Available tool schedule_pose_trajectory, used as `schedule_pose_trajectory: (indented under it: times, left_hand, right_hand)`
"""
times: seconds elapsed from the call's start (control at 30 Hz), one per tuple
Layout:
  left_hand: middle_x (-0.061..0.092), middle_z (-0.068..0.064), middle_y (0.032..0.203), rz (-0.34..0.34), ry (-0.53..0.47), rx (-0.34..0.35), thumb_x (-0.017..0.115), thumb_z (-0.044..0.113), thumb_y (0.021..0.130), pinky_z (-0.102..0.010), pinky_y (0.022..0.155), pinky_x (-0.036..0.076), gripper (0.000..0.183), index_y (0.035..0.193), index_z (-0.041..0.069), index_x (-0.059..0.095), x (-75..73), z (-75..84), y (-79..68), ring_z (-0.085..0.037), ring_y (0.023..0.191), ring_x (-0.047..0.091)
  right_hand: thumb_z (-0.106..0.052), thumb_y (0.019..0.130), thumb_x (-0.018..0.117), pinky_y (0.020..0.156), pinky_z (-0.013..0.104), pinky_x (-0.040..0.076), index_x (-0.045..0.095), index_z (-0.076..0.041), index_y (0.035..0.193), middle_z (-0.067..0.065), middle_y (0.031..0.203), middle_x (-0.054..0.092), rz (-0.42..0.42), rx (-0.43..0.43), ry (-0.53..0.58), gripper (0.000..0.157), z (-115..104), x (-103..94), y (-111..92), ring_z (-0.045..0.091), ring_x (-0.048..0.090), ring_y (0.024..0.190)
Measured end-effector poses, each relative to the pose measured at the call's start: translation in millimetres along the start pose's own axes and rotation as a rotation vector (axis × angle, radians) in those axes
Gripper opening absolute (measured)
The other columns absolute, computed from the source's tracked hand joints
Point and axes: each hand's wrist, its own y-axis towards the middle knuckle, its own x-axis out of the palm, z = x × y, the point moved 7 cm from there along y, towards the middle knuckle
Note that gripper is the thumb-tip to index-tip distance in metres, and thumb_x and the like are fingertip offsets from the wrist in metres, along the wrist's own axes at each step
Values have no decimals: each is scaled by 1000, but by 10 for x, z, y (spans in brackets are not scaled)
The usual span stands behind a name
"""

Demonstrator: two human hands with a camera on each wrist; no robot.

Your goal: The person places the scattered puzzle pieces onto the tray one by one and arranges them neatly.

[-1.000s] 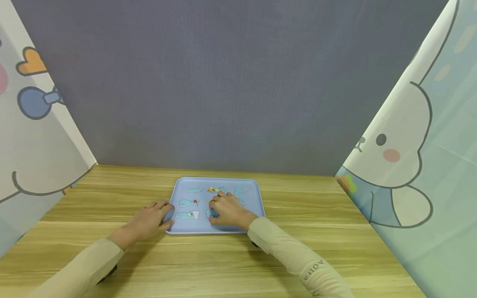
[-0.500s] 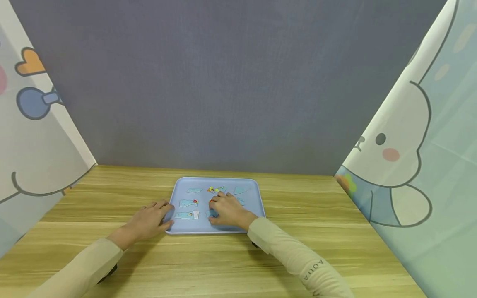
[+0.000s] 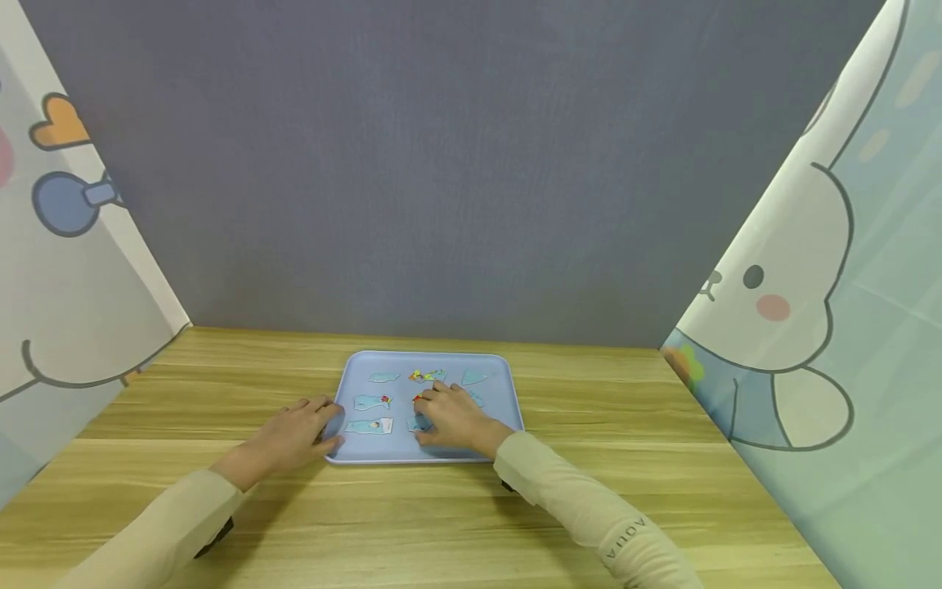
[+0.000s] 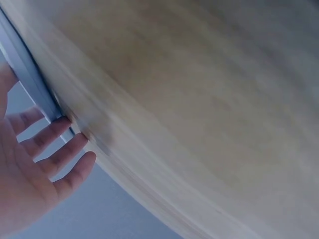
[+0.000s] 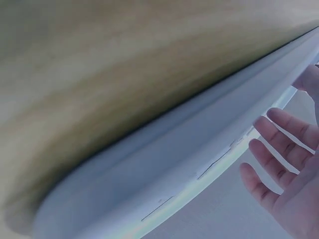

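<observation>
A pale lavender-blue tray (image 3: 504, 384) holds several flat, light-blue cut-out pieces with wavy edges, like jigsaw pieces. My left hand (image 3: 287, 438) rests at the tray's left rim; in the left wrist view its fingers (image 4: 72, 174) are spread and loosely bent, fingertips by the rim. Over the tray's lower middle is my right hand (image 3: 458, 421), its thumb and index finger around a light-blue piece (image 3: 418, 423). The hand covers part of that piece, so a pinch or mere touch cannot be told. In the right wrist view the other fingers (image 5: 271, 164) are loosely extended.
To the left lie a piece with a red detail (image 3: 371, 402) and a piece with a white end (image 3: 370, 426). Along the back are a yellow-and-red piece (image 3: 427, 375) and a triangular piece (image 3: 473, 376). A grey panel (image 3: 427, 164) stands behind the wooden table (image 3: 611, 425).
Over the last second the right hand stays nearly in place, shifting very slightly to the right in the latest frame. The left hand and the visible tray pieces stay put.
</observation>
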Motion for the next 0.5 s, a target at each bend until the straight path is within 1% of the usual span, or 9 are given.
schedule_pose_trajectory:
  times: [0.13,0.27,0.37,0.43,0.5]
  left_hand:
    - [54,-19,120,-18,-18,5,62,37,85,-60,79,46,49,119,2,56,-4,-3,0,-41,103,55]
    - [54,-19,119,-29,-43,16,61,38,85,-60,78,46,51,120,2,55,-10,-6,1,-42,103,54]
    - [53,-20,121,-44,-77,24,60,40,85,-61,79,45,53,121,2,54,-17,-16,6,-43,104,53]
    - [52,-21,122,-54,-104,29,59,41,86,-61,81,44,54,122,2,52,-25,-25,8,-44,106,53]
    - [52,-21,123,-56,-126,36,58,41,86,-59,83,45,54,123,2,52,-31,-40,1,-44,107,53]
  right_hand:
    - [-48,83,60,88,37,48,61,-20,114,-7,107,61,-17,19,10,42,47,-1,-44,12,50,99]
    - [-48,83,60,87,35,48,60,-20,116,-6,112,60,-28,63,33,43,149,-26,-115,13,50,102]
    - [-47,82,60,89,37,47,60,-20,114,-5,112,60,-13,100,60,41,257,-51,-188,14,50,102]
    - [-45,82,61,91,40,47,61,-19,112,-4,111,61,12,118,71,40,333,-70,-249,15,51,101]
    - [-43,82,62,89,41,47,62,-18,111,-4,109,61,40,136,91,39,409,-82,-313,15,52,99]
